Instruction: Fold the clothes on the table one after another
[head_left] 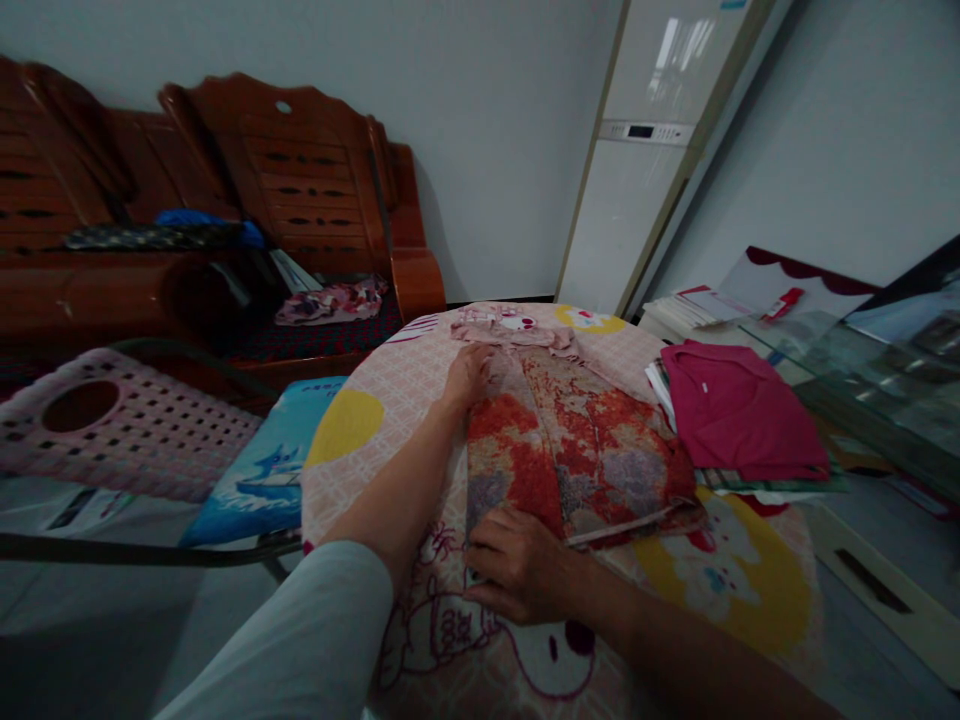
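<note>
Patterned garment (pixel 600 420) flat on the round table (pixel 375 375)!

Left hand (pixel 469 375) at its collar end, right hand (pixel 517 565) at its near corner, fingers bent (pinching or pressing, can't tell); magenta clothing (pixel 739 410) sits right.

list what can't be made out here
Head view, all:
Whether the right hand's fingers pinch the red-and-grey patterned garment: curled knuckles hide it
Stacked cloths beneath the folded magenta garment: mostly covered
Lettering on the blue printed item: too small
Leftmost brown wooden seat: cut by left edge
</note>
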